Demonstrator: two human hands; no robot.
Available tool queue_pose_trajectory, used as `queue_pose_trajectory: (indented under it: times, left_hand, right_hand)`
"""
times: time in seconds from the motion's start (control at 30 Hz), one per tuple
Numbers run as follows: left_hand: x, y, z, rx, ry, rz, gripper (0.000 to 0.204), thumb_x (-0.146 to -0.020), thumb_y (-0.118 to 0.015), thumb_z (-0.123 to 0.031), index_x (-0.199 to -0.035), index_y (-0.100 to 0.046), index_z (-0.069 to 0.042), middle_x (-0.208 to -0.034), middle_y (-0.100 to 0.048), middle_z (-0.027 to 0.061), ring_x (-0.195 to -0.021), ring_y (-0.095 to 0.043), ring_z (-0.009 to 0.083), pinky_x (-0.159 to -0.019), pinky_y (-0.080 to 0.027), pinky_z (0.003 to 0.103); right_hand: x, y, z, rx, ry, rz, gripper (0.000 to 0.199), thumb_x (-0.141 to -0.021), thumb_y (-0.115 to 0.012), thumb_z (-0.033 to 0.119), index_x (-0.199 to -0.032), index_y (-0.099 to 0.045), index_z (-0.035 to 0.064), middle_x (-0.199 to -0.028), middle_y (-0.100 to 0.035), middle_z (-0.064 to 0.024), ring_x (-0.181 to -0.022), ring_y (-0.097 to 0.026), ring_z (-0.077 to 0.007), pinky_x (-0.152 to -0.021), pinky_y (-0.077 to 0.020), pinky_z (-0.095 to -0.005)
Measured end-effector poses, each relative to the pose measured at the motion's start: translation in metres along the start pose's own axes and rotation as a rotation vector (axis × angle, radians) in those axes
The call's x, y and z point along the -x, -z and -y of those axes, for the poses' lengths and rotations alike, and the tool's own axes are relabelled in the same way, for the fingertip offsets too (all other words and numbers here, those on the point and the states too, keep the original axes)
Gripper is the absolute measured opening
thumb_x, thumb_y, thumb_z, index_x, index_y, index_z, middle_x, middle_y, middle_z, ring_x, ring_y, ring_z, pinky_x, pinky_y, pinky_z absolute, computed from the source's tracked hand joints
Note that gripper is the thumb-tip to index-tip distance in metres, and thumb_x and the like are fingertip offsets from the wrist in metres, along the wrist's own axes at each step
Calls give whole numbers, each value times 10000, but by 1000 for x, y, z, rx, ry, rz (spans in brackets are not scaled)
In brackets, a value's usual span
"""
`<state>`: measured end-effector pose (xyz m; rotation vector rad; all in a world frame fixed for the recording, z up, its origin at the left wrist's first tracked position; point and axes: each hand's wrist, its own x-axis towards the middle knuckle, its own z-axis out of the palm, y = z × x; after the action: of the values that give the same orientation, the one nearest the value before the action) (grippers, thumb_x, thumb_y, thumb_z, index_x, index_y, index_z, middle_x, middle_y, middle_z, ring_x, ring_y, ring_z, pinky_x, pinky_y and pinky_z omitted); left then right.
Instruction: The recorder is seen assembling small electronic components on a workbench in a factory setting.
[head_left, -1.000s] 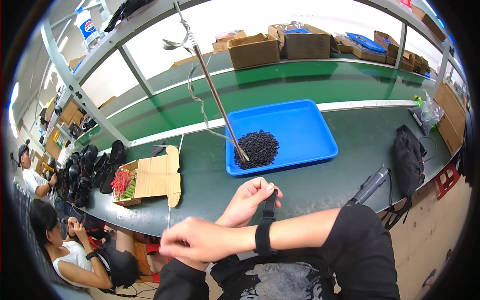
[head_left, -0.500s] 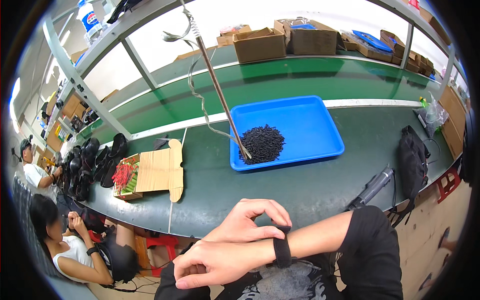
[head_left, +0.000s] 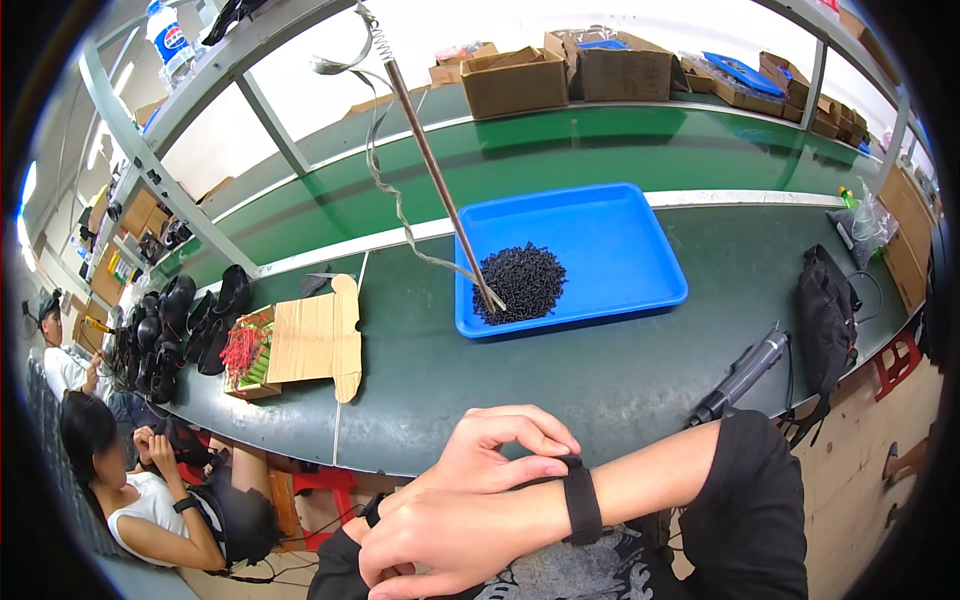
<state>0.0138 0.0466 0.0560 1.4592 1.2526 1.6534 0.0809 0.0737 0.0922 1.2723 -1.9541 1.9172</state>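
My right forearm crosses in front of me from the right, and a black wrist strap (head_left: 583, 505) is wrapped around its wrist. My left hand (head_left: 500, 448) reaches over from behind, thumb and fingers pinched at the strap's upper edge. My right hand (head_left: 455, 535) points left, holding nothing; its fingers are loosely bent, with a gap to the thumb. Part of another black band (head_left: 372, 510) shows at my left wrist. On the table beyond stands a blue tray (head_left: 610, 250), with a heap of small black rod-shaped pieces (head_left: 522, 283) in its left part.
A metal rod (head_left: 425, 145) hangs over the heap. At left, an opened cardboard box (head_left: 255, 350) holds red and green pieces, near black shoes (head_left: 220, 310). At right lie a powered screwdriver (head_left: 740, 375) and black pouch (head_left: 825, 310). Two people (head_left: 150, 500) are at left.
My right wrist and its strap have shifted slightly right, and the right hand has dipped lower. The left fingers stay at the strap. The view has tilted slightly.
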Motion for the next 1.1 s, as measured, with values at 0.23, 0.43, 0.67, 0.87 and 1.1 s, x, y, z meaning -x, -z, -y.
queue_pose_trajectory:
  times: [0.23,0.43,0.67,0.87,1.1]
  left_hand:
    - [0,4,1,201,75,248,153,-870,-642,-77,-1000,-698,-18,-1068,-656,158,-959,-647,240,-802,-522,351]
    - [-7,7,-1,94,88,282,236,-924,-566,-141,-1086,-663,1,-1107,-643,154,-1062,-607,277,-901,-483,394]
    - [16,12,7,-154,273,-402,196,-880,-580,-84,-1024,-645,32,-1056,-668,104,-1010,-623,210,-880,-479,323]
    - [-20,4,-30,-716,-274,-159,276,-760,-689,-46,-1029,-640,-5,-1015,-644,129,-908,-625,283,-806,-493,341]
    - [-57,-37,-50,-1164,-406,-276,531,-658,-773,-175,-1125,-606,12,-987,-540,113,-847,-537,292,-728,-465,352]
  right_hand:
    - [1,5,4,-41,6,-38,290,-911,-582,225,-763,-589,-24,-657,-609,-124,-586,-598,-261,-567,-467,-365]
    - [-3,20,3,-91,-87,18,232,-897,-615,245,-857,-607,16,-748,-616,-104,-671,-592,-283,-612,-466,-366]
    - [-24,116,-3,1263,335,-190,130,-776,-649,163,-755,-550,82,-739,-557,-29,-674,-571,-187,-571,-441,-307]
    - [-9,177,-25,1929,64,-114,58,-710,-602,115,-746,-577,78,-750,-581,-26,-705,-583,-178,-605,-452,-299]
    - [-17,152,-1,2003,-36,-28,111,-678,-612,118,-615,-520,112,-604,-534,-21,-575,-583,-149,-513,-427,-266]
